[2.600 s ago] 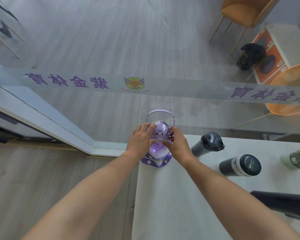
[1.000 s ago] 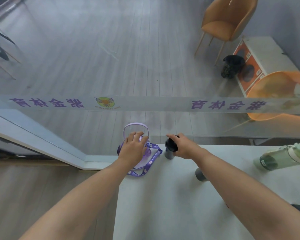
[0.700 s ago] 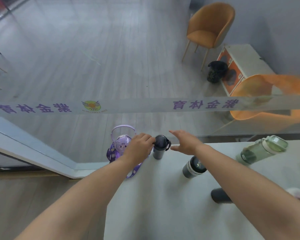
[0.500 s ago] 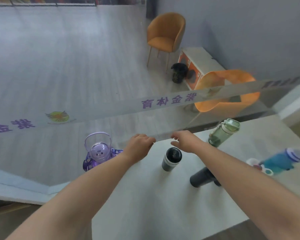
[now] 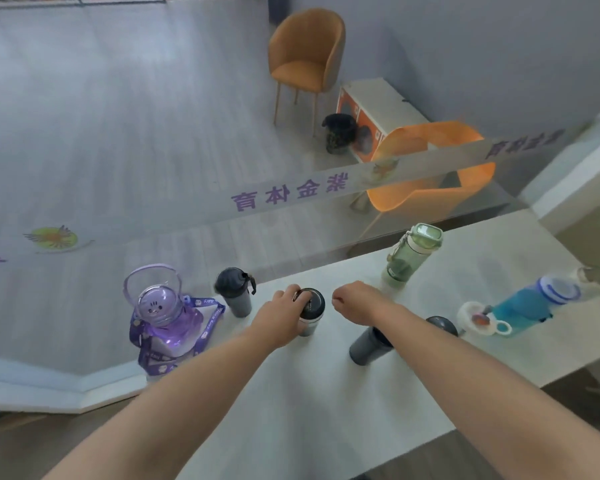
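Gripping the black-lidded flask (image 5: 313, 304) now, the left hand (image 5: 283, 318) has landed on it; right hand (image 5: 359, 303) hangs curled, empty.

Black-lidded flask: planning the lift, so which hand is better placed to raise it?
Left. The left hand grips the flask at its lid; the right hand hangs beside it, apart, holding nothing.

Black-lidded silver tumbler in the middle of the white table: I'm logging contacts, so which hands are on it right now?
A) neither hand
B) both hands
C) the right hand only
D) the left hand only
D: the left hand curls over the lid of the black-lidded silver tumbler, while the right hand is beside it with fingers curled, holding nothing and clear of it.
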Demonstrator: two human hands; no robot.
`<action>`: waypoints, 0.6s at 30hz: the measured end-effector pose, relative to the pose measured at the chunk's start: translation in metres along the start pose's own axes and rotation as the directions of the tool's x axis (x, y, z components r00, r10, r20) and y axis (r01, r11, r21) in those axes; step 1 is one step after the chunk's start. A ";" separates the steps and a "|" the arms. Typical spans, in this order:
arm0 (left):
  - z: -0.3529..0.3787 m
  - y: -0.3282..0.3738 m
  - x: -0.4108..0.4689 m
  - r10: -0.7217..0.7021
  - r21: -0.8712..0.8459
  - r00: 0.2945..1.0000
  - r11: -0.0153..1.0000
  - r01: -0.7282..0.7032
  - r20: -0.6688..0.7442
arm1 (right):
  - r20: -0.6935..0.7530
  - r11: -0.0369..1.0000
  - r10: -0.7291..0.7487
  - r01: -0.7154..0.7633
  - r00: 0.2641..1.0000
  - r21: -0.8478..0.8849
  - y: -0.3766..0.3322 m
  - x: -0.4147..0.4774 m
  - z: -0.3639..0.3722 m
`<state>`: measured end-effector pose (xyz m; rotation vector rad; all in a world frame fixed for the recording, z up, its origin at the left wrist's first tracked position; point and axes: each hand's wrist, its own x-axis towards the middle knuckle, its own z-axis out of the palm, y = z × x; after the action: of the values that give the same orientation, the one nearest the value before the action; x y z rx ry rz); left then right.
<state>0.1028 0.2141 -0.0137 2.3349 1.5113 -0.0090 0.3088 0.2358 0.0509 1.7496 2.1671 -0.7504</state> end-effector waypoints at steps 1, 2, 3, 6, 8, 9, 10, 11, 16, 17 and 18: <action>0.005 -0.001 0.001 -0.021 -0.019 1.000 1.000 0.020 -0.022 | 0.015 0.999 -0.052 0.051 0.999 0.005 0.002 0.009 0.004; 0.010 0.000 0.001 -0.038 -0.038 0.998 0.999 0.037 -0.047 | 0.017 0.993 -0.115 0.115 0.993 0.009 0.003 0.017 0.006; 0.013 0.000 0.001 -0.051 -0.052 0.996 0.998 0.047 -0.078 | 0.015 0.984 -0.179 0.179 0.984 0.002 0.006 0.024 0.009; 0.020 0.006 0.000 -0.080 -0.093 0.981 0.994 0.064 -0.178 | 0.026 0.935 -0.354 0.355 0.935 -0.025 0.016 0.045 0.012; 0.025 0.010 0.001 -0.104 -0.111 0.970 0.991 0.081 -0.218 | 0.031 0.891 -0.453 0.454 0.891 -0.027 0.023 0.059 0.012; 0.027 0.013 0.002 -0.123 -0.123 0.965 0.988 0.097 -0.230 | 0.032 0.870 -0.492 0.493 0.870 -0.021 0.025 0.064 0.012; 0.030 0.014 0.003 -0.143 -0.132 0.959 0.985 0.114 -0.243 | 0.031 0.850 -0.526 0.527 0.850 -0.012 0.027 0.070 0.011; 0.031 0.015 0.005 -0.162 -0.140 0.953 0.982 0.130 -0.256 | 0.032 0.833 -0.553 0.553 0.833 -0.001 0.029 0.075 0.011; 0.024 0.006 0.021 -0.234 -0.142 0.928 0.970 0.200 -0.291 | 0.026 0.819 -0.573 0.570 0.819 0.071 0.026 0.102 -0.001; 0.021 0.001 0.025 -0.236 -0.143 0.926 0.969 0.202 -0.296 | 0.028 0.823 -0.567 0.563 0.824 0.079 0.023 0.108 -0.004; 0.018 -0.005 0.029 -0.238 -0.141 0.924 0.969 0.203 -0.299 | 0.028 0.825 -0.563 0.559 0.826 0.082 0.019 0.113 -0.007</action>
<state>0.1140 0.2361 -0.0373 2.1432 1.8696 0.3968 0.3002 0.3361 -0.0043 1.0804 2.6760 -0.9948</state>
